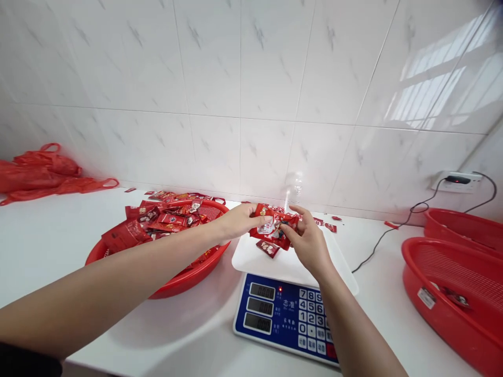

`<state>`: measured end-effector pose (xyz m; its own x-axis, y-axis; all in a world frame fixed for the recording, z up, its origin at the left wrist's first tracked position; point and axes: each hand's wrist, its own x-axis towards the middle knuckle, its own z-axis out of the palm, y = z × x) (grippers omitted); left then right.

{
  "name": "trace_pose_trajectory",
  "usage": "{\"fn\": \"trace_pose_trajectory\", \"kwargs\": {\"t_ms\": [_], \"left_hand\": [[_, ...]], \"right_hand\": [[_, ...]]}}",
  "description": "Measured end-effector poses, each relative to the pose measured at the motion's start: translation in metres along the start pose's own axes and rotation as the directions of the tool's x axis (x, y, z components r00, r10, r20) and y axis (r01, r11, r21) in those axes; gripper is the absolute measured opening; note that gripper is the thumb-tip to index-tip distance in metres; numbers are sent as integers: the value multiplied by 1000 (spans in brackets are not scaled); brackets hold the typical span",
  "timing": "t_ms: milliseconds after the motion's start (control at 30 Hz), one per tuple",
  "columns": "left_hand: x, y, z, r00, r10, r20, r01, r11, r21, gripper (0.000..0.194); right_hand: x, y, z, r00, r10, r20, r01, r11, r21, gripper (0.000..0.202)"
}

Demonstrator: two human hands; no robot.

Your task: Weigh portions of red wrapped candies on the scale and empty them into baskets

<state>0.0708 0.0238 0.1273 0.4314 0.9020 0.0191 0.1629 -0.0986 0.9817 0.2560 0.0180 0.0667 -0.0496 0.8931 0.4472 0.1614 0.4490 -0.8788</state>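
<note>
Between my two hands is a red printed packet point(275, 228), held above the white pan point(291, 269) of a digital scale point(288, 319). My left hand point(240, 222) pinches the packet's left end, thumb across its front. On the other end, my right hand point(308, 238) grips with thumb and fingers. Below the held packet, a small dark red packet point(268, 248) lies on the pan. To the left stands a red plastic basket point(188, 280) heaped with red packets point(168, 222), partly hidden behind my left forearm.
Red plastic bags point(43, 170) lie at the far left. Loose packets are strewn along the wall. A clear bottle point(294, 191) stands behind the pan. At right are red baskets point(440, 293), a black cable point(387, 235) and a wall socket point(458, 180).
</note>
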Motion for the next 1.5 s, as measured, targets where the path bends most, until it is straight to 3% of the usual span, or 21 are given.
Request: {"fn": "trace_pose_trajectory", "kwargs": {"t_ms": [133,267,333,400,467,500,567,633,733,900,1000,1067,1133,1200,1267,1367,1500], "left_hand": [[18,-12,3,989,-7,-149,11,1000,28,17],[40,-22,2,967,-41,-250,37,999,-18,29],[48,-31,0,944,-20,-328,81,981,175,45],[53,-44,-1,926,126,-357,74,865,497,60],[54,-58,-1,941,260,-218,-17,678,735,58],[53,-65,0,956,274,-110,-81,603,794,50],[53,-77,2,970,223,94,-200,519,831,33],[54,-86,6,963,172,205,-264,483,835,25],[59,-95,11,967,156,202,-251,448,858,30],[63,-94,13,969,183,165,-234,474,849,42],[62,-79,-8,971,219,91,-187,473,861,36],[60,-67,-33,966,245,-84,-40,463,886,32],[54,-57,-63,936,179,-304,201,438,876,30],[43,-54,-91,907,110,-406,332,406,851,30],[29,-58,-112,895,-18,-445,420,367,830,22],[7,-71,-127,873,-240,-424,483,310,819,2],[-2,-91,-128,843,-365,-396,510,306,804,15]], "right_hand": [[4,8,-2,996,-48,-75,30,975,-219,46],[9,10,-10,988,-93,-119,45,932,-359,53],[11,10,-14,986,-121,-112,64,907,-417,57],[11,10,-19,984,-151,-95,88,876,-473,58],[10,8,-22,987,-153,-54,103,851,-514,53],[9,7,-24,991,-133,-20,103,843,-527,48],[6,3,-27,995,-61,80,95,831,-548,37],[3,-1,-28,981,18,195,100,809,-579,31],[0,-3,-26,947,87,308,141,750,-646,31],[-2,1,-25,918,113,379,197,701,-686,36],[-3,2,-27,924,117,363,188,689,-700,39],[-4,0,-29,932,121,341,172,682,-711,40],[-5,-3,-30,937,117,330,165,683,-711,39],[-6,-5,-30,939,107,327,170,684,-710,39],[-7,-5,-30,939,96,332,181,683,-708,38],[-8,-4,-29,940,92,329,181,684,-707,39],[-10,-3,-26,936,99,339,180,691,-700,40]]}}
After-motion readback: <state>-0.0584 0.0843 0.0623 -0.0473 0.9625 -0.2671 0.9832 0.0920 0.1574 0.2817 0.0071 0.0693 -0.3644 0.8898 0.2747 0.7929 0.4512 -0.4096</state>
